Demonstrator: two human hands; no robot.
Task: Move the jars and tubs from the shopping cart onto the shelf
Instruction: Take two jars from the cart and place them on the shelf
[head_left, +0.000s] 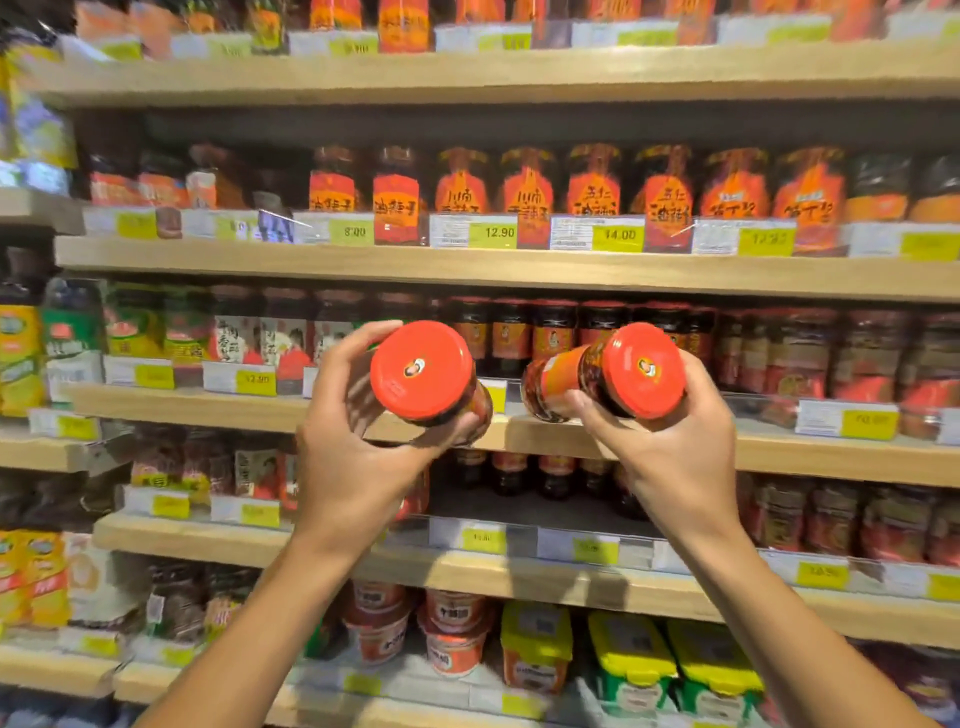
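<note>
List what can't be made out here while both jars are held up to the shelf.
All in the head view:
- Left jar: label and body hidden behind its lid and the left hand.
- Right jar: label too blurred to read; the right hand covers its underside.
- Shopping cart: outside the frame.
- Yellow price tags: mostly too blurred to read.

The left hand (353, 447) hides most of its jar (423, 371) below the lid. The right hand (670, 457) covers part of its jar (563, 387). Behind both, price tags (498, 233) blur; many are unreadable.
</note>
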